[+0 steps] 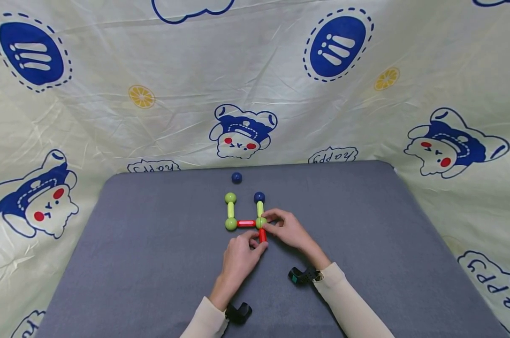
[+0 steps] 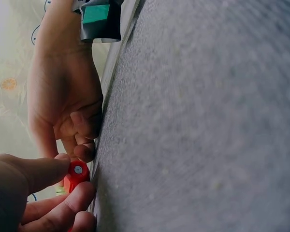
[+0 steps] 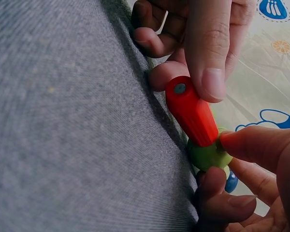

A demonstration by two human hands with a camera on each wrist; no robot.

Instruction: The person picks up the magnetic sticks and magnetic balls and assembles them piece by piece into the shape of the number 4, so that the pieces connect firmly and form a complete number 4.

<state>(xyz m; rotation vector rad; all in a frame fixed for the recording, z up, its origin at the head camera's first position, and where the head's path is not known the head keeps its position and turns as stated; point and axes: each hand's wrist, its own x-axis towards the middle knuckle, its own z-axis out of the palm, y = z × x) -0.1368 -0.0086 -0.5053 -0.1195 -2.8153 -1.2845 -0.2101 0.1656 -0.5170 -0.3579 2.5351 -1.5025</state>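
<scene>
A short red rod points toward the person, its far end against a green ball. My left hand pinches this rod between thumb and fingers; its near end shows a small metal disc in the right wrist view. With thumb and fingers, my right hand grips the green ball. From that ball a yellow-green rod runs back to a dark blue ball. Another red rod leads left to a second green ball, from which a yellow-green rod reaches a further green ball.
One loose dark blue ball lies near the back edge of the grey cloth-covered table. Behind and beside the table hangs a pale printed curtain. Black bands with camera-like units sit at both wrists, low over the cloth.
</scene>
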